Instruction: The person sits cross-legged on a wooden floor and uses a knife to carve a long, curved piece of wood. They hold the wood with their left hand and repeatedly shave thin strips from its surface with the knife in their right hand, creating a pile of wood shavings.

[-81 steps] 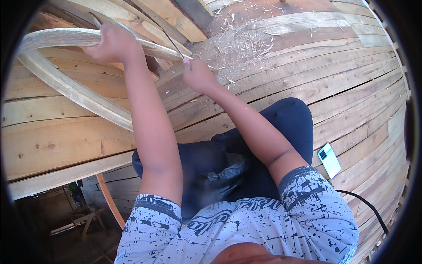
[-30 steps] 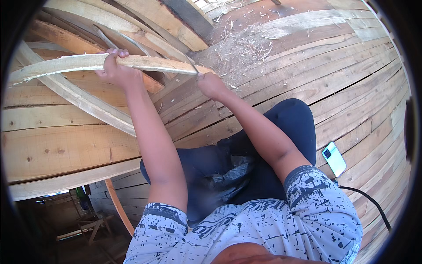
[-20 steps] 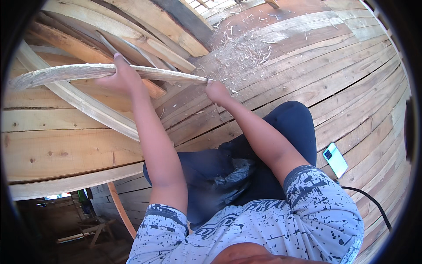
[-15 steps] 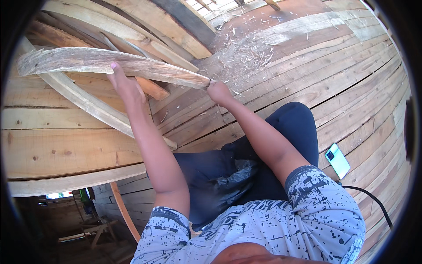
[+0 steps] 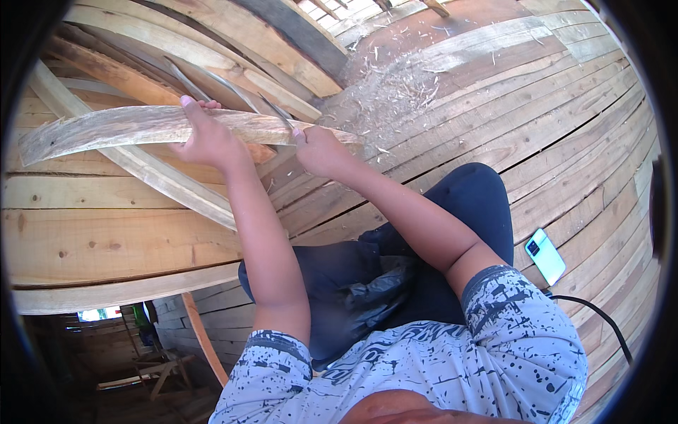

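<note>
A long curved wooden plank [image 5: 127, 129] slants across the upper left, its broad end at far left and its narrow end just beyond my right hand. My left hand [image 5: 212, 141] is closed around the plank's middle, thumb on the near side and fingertips showing over the far edge. My right hand [image 5: 321, 150] is closed in a fist at the narrower part. From it a thin dark knife blade [image 5: 275, 108] points up and left across the plank; the handle is hidden in the fist.
Beneath the plank a pale curved strip [image 5: 159, 173] crosses the boards. Timber planks [image 5: 272, 49] lean at the upper left. Wood shavings [image 5: 399, 95] litter the plank floor [image 5: 565, 141]. A phone [image 5: 546, 258] with a black cable [image 5: 600, 318] lies right of my knee. A drop opens at lower left.
My right hand has moved left along the plank, with the knife blade now showing. My left hand has shifted right and slightly nearer, and the plank's broad end has dropped nearer.
</note>
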Demonstrator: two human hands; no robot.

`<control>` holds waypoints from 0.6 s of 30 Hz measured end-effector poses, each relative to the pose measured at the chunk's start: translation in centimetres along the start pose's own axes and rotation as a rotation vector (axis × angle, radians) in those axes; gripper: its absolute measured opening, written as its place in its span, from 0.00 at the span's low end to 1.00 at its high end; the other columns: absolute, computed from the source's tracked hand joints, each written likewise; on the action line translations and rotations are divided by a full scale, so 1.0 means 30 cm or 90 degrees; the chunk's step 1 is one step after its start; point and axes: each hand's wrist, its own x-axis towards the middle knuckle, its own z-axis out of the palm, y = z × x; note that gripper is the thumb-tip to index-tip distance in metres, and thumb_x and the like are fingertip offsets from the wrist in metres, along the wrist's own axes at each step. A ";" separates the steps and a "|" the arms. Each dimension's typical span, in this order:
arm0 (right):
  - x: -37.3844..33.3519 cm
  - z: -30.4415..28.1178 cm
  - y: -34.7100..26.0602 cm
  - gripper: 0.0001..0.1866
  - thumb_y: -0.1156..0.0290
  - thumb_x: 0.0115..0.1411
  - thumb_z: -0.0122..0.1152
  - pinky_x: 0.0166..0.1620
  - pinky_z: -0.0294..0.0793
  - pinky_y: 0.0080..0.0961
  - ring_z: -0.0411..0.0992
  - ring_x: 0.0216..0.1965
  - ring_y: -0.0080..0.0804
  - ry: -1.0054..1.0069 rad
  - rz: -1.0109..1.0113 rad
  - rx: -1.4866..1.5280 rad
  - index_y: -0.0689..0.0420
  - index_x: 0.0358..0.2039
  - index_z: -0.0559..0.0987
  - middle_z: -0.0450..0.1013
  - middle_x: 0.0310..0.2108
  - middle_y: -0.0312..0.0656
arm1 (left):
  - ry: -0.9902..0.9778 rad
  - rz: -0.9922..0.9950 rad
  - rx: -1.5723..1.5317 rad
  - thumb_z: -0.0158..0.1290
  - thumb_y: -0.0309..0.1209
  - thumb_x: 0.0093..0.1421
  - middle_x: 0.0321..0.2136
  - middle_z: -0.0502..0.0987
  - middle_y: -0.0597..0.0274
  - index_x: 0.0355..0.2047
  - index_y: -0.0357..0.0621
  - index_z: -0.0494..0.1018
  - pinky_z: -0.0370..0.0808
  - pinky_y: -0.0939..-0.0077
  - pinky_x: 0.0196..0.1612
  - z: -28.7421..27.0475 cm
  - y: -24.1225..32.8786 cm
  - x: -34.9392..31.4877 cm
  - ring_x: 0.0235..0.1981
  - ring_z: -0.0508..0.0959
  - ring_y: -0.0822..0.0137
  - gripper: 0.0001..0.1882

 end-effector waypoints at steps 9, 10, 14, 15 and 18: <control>-0.018 0.028 0.194 0.26 0.57 0.69 0.42 0.43 0.72 0.51 0.76 0.36 0.62 0.088 0.037 -0.100 0.69 0.32 0.78 0.76 0.30 0.64 | -0.115 -0.112 -0.065 0.57 0.25 0.60 0.33 0.75 0.52 0.52 0.31 0.63 0.79 0.62 0.39 -0.084 0.056 0.001 0.29 0.77 0.61 0.23; -0.010 0.034 0.219 0.26 0.57 0.69 0.43 0.43 0.73 0.51 0.76 0.36 0.63 0.117 0.055 -0.110 0.69 0.32 0.79 0.76 0.30 0.64 | -0.191 -0.188 -0.142 0.56 0.26 0.60 0.33 0.76 0.51 0.50 0.31 0.64 0.79 0.61 0.42 -0.134 0.073 0.046 0.31 0.78 0.60 0.21; -0.047 -0.071 0.306 0.27 0.56 0.69 0.43 0.44 0.73 0.49 0.76 0.37 0.64 0.034 0.034 -0.183 0.70 0.34 0.79 0.77 0.32 0.63 | -0.245 -0.166 -0.210 0.55 0.29 0.61 0.32 0.77 0.49 0.44 0.33 0.68 0.79 0.55 0.50 -0.198 0.081 0.058 0.36 0.79 0.55 0.15; -0.041 -0.072 0.288 0.27 0.55 0.69 0.43 0.45 0.73 0.49 0.76 0.38 0.64 -0.017 0.012 -0.182 0.70 0.34 0.79 0.78 0.32 0.62 | -0.219 -0.155 -0.171 0.55 0.29 0.62 0.30 0.76 0.52 0.43 0.35 0.68 0.79 0.56 0.47 -0.199 0.068 0.038 0.33 0.78 0.56 0.14; -0.082 -0.040 0.068 0.28 0.55 0.69 0.43 0.45 0.73 0.48 0.76 0.38 0.64 0.001 0.014 -0.122 0.71 0.33 0.79 0.77 0.32 0.63 | -0.122 -0.096 -0.125 0.56 0.30 0.62 0.27 0.74 0.55 0.44 0.37 0.67 0.79 0.59 0.43 -0.158 0.093 -0.056 0.29 0.76 0.60 0.14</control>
